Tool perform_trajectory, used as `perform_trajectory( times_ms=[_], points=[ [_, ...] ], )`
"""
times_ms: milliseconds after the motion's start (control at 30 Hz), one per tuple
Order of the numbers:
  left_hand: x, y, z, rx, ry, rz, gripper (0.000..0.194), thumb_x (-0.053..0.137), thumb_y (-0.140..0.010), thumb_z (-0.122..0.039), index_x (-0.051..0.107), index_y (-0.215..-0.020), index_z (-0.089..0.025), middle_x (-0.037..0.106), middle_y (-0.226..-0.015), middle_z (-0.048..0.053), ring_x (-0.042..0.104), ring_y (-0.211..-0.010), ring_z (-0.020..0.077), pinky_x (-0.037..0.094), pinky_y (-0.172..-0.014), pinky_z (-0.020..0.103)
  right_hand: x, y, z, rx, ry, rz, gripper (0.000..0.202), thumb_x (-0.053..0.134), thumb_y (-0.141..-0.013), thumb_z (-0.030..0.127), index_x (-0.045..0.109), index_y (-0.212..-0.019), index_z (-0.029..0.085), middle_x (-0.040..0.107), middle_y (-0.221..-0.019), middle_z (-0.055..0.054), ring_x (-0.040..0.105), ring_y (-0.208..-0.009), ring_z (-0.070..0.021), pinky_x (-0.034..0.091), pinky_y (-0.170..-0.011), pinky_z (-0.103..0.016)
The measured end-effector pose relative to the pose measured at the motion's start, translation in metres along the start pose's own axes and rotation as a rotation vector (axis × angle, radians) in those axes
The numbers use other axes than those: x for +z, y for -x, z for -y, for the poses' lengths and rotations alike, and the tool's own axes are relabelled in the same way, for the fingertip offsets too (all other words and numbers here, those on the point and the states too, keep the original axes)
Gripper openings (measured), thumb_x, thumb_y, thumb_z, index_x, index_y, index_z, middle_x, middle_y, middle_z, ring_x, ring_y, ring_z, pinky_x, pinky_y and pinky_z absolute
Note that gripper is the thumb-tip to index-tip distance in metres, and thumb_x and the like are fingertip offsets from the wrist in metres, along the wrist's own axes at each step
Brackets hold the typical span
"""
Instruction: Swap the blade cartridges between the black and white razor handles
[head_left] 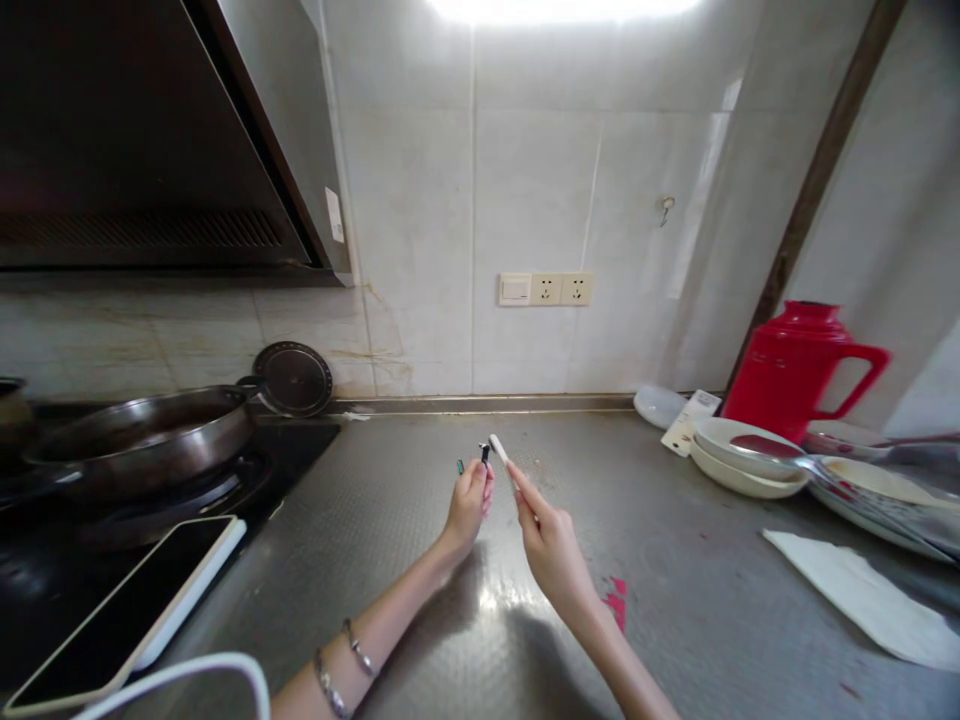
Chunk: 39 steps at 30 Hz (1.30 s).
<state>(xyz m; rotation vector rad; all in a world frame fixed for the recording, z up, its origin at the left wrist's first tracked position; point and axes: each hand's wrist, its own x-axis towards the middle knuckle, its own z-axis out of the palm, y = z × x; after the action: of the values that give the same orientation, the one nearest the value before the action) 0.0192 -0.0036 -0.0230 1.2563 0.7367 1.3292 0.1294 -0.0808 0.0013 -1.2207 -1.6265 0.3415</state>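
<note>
Above the middle of the metal counter (420, 500), my left hand (471, 497) is closed on a small dark object (485, 456) with a shiny top. A small green piece (460, 467) shows beside its fingers. My right hand (546, 530) grips a slim white stick (498, 447), its rounded end pointing up and left, close to the dark object's top. Whether the two touch is too small to tell. Two silver bracelets are on my left forearm.
A phone (127, 610) with a white cable (202, 662) lies at the left front, near a steel pan (150, 450) on the stove. On the right are a red jug (787, 370), stacked bowls (742, 450), a patterned plate (877, 500) and a white paper (862, 595).
</note>
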Motion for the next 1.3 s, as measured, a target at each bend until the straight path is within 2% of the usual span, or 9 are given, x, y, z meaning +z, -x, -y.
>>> perform_trajectory(
  times_ms=[133, 300, 567, 700, 800, 1000, 1133, 1300],
  points=[
    [0.003, 0.003, -0.001, -0.018, 0.021, -0.01, 0.042, 0.045, -0.078, -0.06, 0.043, -0.073, -0.019, 0.032, -0.052, -0.009, 0.028, -0.038, 0.0041, 0.022, -0.034, 0.015, -0.002, 0.013, 0.003, -0.002, 0.003, -0.028, 0.046, 0.03, -0.092, 0.029, 0.046, -0.132, 0.012, 0.058, -0.059, -0.001, 0.046, -0.049, -0.0099, 0.038, -0.051, -0.016],
    [0.006, 0.006, 0.0, -0.01, 0.031, -0.004, 0.042, 0.045, -0.078, -0.06, 0.043, -0.073, -0.019, 0.032, -0.051, -0.009, 0.027, -0.038, 0.004, 0.023, -0.034, 0.015, -0.004, 0.008, 0.007, -0.009, 0.002, -0.087, 0.046, 0.031, -0.092, 0.029, 0.046, -0.132, 0.013, 0.057, -0.056, -0.001, 0.047, -0.047, -0.0102, 0.039, -0.05, -0.017],
    [0.008, 0.008, -0.004, -0.054, 0.075, -0.029, 0.044, 0.048, -0.075, -0.063, 0.039, -0.07, -0.02, 0.03, -0.05, -0.01, 0.024, -0.036, 0.0033, 0.021, -0.033, 0.014, 0.005, 0.027, 0.012, 0.006, -0.017, -0.053, 0.045, 0.032, -0.092, 0.031, 0.05, -0.129, 0.013, 0.055, -0.051, 0.0, 0.044, -0.04, -0.0098, 0.037, -0.044, -0.017],
    [0.007, 0.008, -0.004, -0.038, 0.075, -0.008, 0.043, 0.048, -0.076, -0.062, 0.043, -0.074, -0.019, 0.032, -0.052, -0.009, 0.025, -0.037, 0.0032, 0.022, -0.033, 0.014, -0.002, 0.019, 0.013, 0.015, 0.005, -0.088, 0.046, 0.031, -0.092, 0.031, 0.047, -0.131, 0.013, 0.056, -0.052, 0.0, 0.045, -0.042, -0.0101, 0.039, -0.046, -0.017],
    [0.008, 0.009, -0.002, -0.037, 0.055, 0.011, 0.044, 0.047, -0.076, -0.062, 0.043, -0.074, -0.019, 0.032, -0.051, -0.009, 0.026, -0.036, 0.0033, 0.022, -0.032, 0.014, -0.002, 0.012, 0.011, 0.0, 0.017, -0.06, 0.046, 0.03, -0.092, 0.03, 0.046, -0.132, 0.013, 0.055, -0.053, 0.0, 0.045, -0.043, -0.0102, 0.039, -0.048, -0.017],
    [0.012, 0.012, 0.0, -0.081, 0.056, 0.01, 0.047, 0.046, -0.074, -0.066, 0.041, -0.073, -0.019, 0.03, -0.049, -0.01, 0.023, -0.035, 0.0031, 0.02, -0.031, 0.014, -0.002, 0.022, 0.008, 0.033, 0.027, -0.035, 0.047, 0.028, -0.092, 0.028, 0.043, -0.134, 0.011, 0.052, -0.049, 0.001, 0.042, -0.039, -0.0097, 0.037, -0.045, -0.017],
    [0.014, 0.014, -0.002, -0.068, 0.07, -0.001, 0.045, 0.047, -0.074, -0.064, 0.041, -0.074, -0.02, 0.03, -0.049, -0.01, 0.025, -0.035, 0.0032, 0.021, -0.031, 0.014, -0.007, 0.016, 0.011, 0.031, 0.024, -0.054, 0.046, 0.03, -0.092, 0.027, 0.045, -0.133, 0.013, 0.054, -0.052, 0.001, 0.043, -0.041, -0.0088, 0.036, -0.044, -0.016],
    [0.013, 0.014, -0.006, -0.064, 0.104, -0.008, 0.046, 0.049, -0.073, -0.065, 0.04, -0.073, -0.02, 0.031, -0.049, -0.01, 0.025, -0.035, 0.0029, 0.021, -0.031, 0.013, 0.002, 0.021, 0.013, 0.022, 0.002, -0.064, 0.045, 0.03, -0.091, 0.027, 0.045, -0.132, 0.015, 0.052, -0.051, 0.002, 0.042, -0.04, -0.0092, 0.036, -0.043, -0.017]
  ],
)
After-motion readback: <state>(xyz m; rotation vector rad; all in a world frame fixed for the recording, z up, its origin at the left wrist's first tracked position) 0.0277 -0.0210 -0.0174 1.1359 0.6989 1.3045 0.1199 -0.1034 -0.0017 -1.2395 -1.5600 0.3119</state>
